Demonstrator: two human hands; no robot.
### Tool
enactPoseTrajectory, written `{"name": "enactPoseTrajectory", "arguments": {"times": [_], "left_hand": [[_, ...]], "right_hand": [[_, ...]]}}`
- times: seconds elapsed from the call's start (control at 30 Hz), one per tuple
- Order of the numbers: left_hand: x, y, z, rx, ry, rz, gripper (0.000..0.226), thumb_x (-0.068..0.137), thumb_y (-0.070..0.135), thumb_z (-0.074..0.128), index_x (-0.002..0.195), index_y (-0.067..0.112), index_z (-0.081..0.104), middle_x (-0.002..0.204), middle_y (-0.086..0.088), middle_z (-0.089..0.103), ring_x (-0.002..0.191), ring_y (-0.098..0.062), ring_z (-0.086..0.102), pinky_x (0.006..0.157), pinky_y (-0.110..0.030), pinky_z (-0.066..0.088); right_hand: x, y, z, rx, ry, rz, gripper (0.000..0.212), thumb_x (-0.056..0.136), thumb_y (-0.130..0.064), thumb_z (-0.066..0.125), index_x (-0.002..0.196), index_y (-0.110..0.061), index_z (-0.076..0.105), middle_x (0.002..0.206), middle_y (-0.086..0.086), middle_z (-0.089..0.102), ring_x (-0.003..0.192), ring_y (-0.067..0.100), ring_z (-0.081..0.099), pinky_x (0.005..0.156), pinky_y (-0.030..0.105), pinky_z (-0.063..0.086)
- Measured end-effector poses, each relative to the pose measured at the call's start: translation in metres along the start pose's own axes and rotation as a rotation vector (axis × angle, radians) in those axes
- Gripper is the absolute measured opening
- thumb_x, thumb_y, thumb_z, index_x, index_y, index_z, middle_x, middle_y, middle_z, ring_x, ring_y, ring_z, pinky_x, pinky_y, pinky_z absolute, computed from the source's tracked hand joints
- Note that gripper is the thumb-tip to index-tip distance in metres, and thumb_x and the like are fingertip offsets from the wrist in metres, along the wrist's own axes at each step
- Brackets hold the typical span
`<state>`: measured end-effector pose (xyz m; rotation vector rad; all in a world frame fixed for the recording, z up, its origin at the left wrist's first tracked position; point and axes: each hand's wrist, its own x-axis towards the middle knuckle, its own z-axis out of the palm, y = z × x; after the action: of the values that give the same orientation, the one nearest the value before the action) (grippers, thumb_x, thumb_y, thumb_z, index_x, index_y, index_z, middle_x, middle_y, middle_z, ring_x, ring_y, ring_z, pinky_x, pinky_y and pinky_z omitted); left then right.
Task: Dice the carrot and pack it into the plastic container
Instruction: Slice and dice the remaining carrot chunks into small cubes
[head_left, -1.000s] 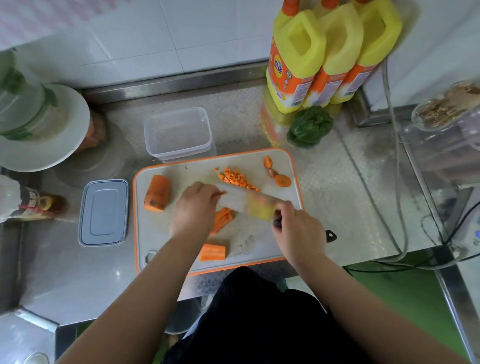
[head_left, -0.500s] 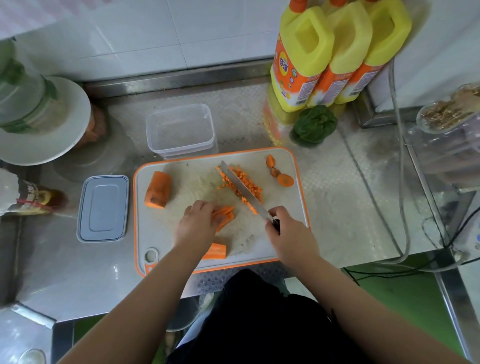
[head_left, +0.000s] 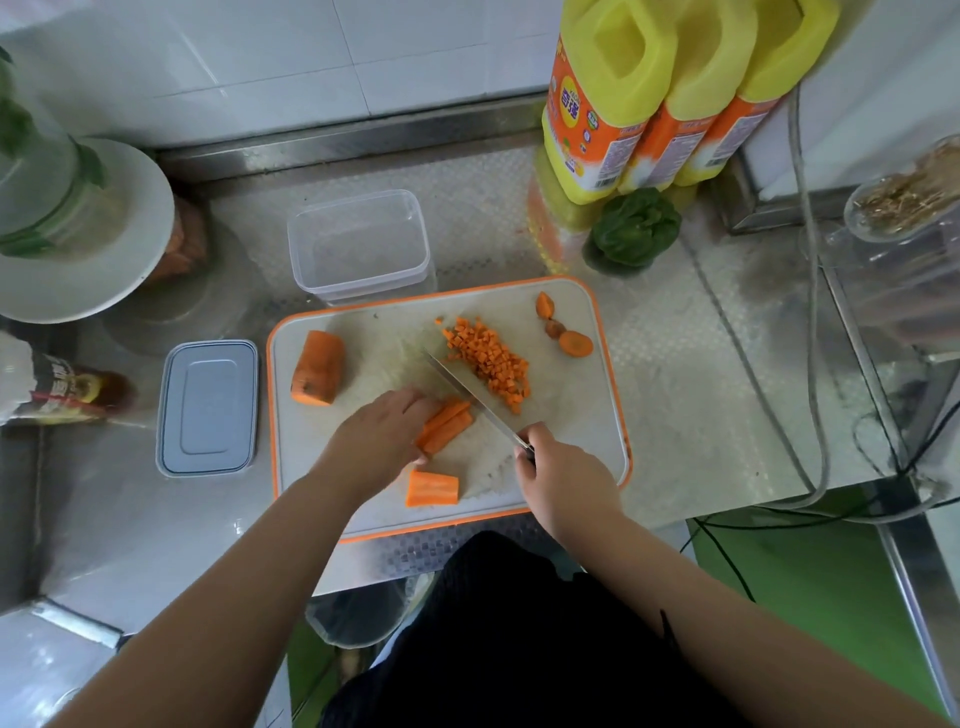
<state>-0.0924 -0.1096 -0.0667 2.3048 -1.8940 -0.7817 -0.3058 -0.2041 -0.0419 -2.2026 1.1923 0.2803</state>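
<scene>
On the cutting board (head_left: 571, 467), the uncut carrot chunk (head_left: 318, 367) lies at the left end, firm and heavy enough to stay put, though likely to roll unless set on a cut face. Nearer the middle, the left hand (head_left: 382, 436) curls over a bundle of carrot sticks (head_left: 447, 423); these are stiff, slick and apt to splay, so pinching them together behind the cut seems best. Right of them, the right hand (head_left: 563, 475) grips the knife (head_left: 467, 392), with the light, loose diced carrot (head_left: 488, 358) beyond the blade and the empty plastic container (head_left: 361, 244) just behind the board.
</scene>
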Motion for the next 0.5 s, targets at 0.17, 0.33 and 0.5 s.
{"name": "enactPoseTrajectory", "arguments": {"times": [0.17,0.33,0.5], "left_hand": [[0.013,0.001,-0.009,-0.042,-0.019,-0.015,0.052,0.076,0.024,0.079,0.123,0.014,0.059,0.119,-0.001,0.058,0.111,-0.024,0.052,0.082,-0.033,0.042],[0.006,-0.003,-0.011,-0.101,-0.079,-0.001,0.065,0.079,0.02,0.076,0.138,0.021,0.047,0.126,0.004,0.052,0.115,-0.018,0.046,0.089,-0.032,0.044],[0.003,-0.018,-0.015,0.008,-0.105,0.033,0.07,0.075,0.014,0.079,0.138,0.018,0.049,0.129,-0.002,0.052,0.113,-0.026,0.051,0.087,-0.04,0.047]], "right_hand": [[-0.005,-0.01,0.006,0.013,-0.022,-0.003,0.02,0.099,-0.032,0.039,0.111,-0.019,0.049,0.082,0.005,0.066,0.079,0.03,0.062,0.059,0.033,0.038],[-0.004,-0.011,0.005,0.1,-0.036,0.066,0.021,0.099,-0.033,0.04,0.109,-0.017,0.049,0.085,0.006,0.067,0.083,0.03,0.062,0.064,0.035,0.043],[-0.006,-0.012,0.003,0.094,-0.033,0.088,0.021,0.1,-0.033,0.039,0.108,-0.016,0.049,0.085,0.006,0.066,0.083,0.03,0.062,0.062,0.033,0.039]]}}
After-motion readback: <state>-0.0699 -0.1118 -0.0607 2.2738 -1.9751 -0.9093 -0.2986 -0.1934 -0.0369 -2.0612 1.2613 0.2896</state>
